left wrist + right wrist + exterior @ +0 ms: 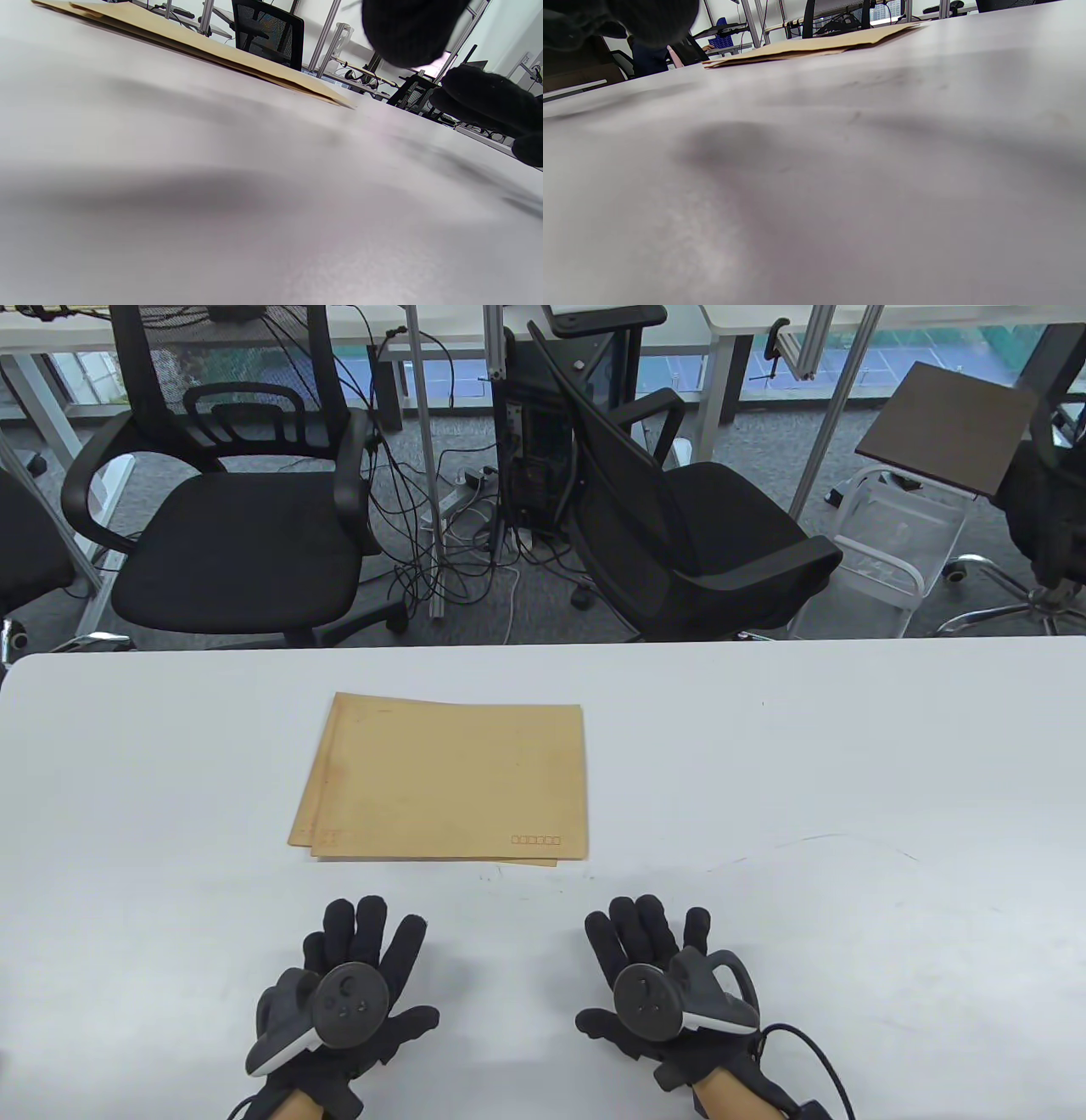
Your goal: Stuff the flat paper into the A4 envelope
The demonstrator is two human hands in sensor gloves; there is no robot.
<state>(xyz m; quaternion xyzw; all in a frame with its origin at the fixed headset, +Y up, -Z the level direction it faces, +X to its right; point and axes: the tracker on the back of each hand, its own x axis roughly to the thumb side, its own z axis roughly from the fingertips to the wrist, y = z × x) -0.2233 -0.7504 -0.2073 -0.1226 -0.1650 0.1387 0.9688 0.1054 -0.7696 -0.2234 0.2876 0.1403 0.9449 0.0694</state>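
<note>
- Left hand (348, 984), lower left of centre in the table view: black glove lying palm-down on the white counter (848, 814), fingers spread apart and stretched flat, holding nothing; a grey tracker sits on its back.
- Right hand (657, 980), lower right of centre: also flat on the counter with fingers fanned out and empty, a cable trailing from its wrist toward the bottom edge.
- The brown envelopes (445, 776) lie flat in the middle of the frame, above both hands and apart from them; a second brown edge shows beneath the top one along its left and lower sides, so at least two pieces are stacked, slightly offset. Whether one of them is the flat paper cannot be told.
- The stack sits a little more above the left hand than the right.
- Both wrist views, low over the counter, show the brown stack (203, 48) (814, 44) in the distance near the top edge.
</note>
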